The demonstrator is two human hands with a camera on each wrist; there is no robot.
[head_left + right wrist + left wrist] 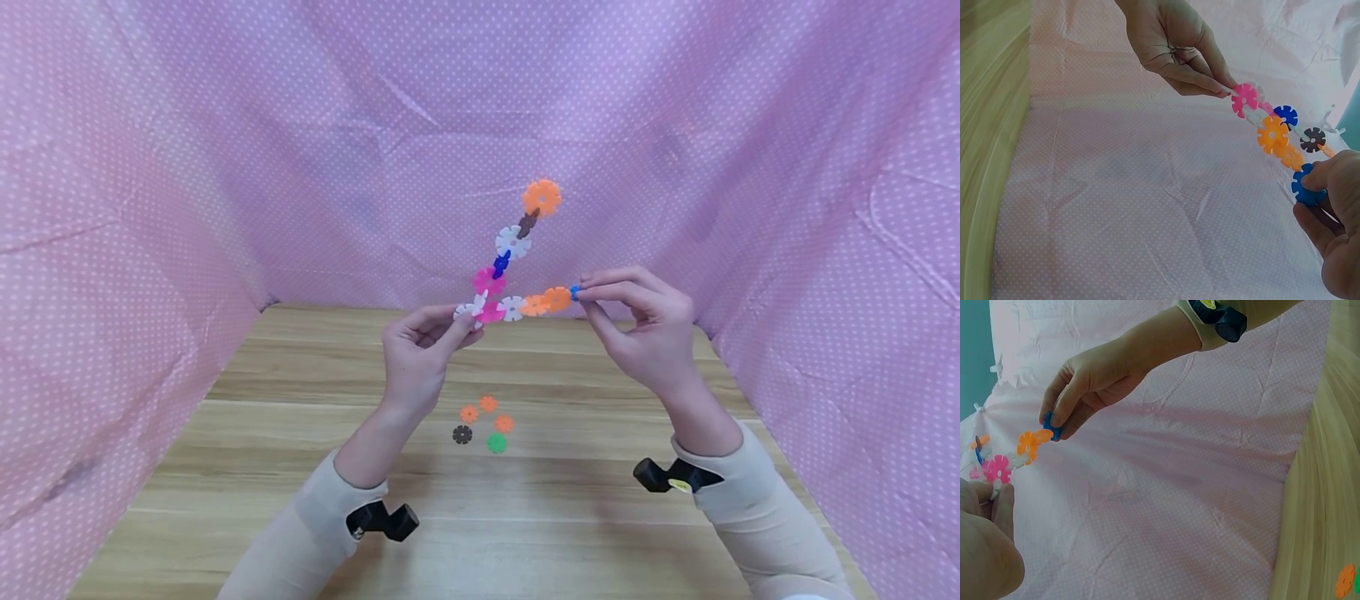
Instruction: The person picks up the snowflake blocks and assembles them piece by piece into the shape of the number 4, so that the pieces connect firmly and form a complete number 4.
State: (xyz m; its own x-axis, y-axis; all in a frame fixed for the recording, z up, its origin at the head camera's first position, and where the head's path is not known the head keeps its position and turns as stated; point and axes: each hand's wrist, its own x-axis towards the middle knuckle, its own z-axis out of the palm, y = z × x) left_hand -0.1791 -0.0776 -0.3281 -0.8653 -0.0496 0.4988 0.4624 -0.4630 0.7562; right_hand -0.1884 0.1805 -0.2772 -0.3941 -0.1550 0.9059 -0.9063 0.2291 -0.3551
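As left fingers (453, 335) grip white disc (468, 310), right fingers (624, 292) pinching blue disc (1304, 192), chain (535, 306) between

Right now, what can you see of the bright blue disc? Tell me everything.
The bright blue disc is flat and round with a notched rim, and looks like plastic. The right grip pinches it, covering part of its face. It is held up in the air, appearing nearly edge-on in the head view. Its rim meets the nearest orange disc; whether the two are fully slotted together cannot be told.
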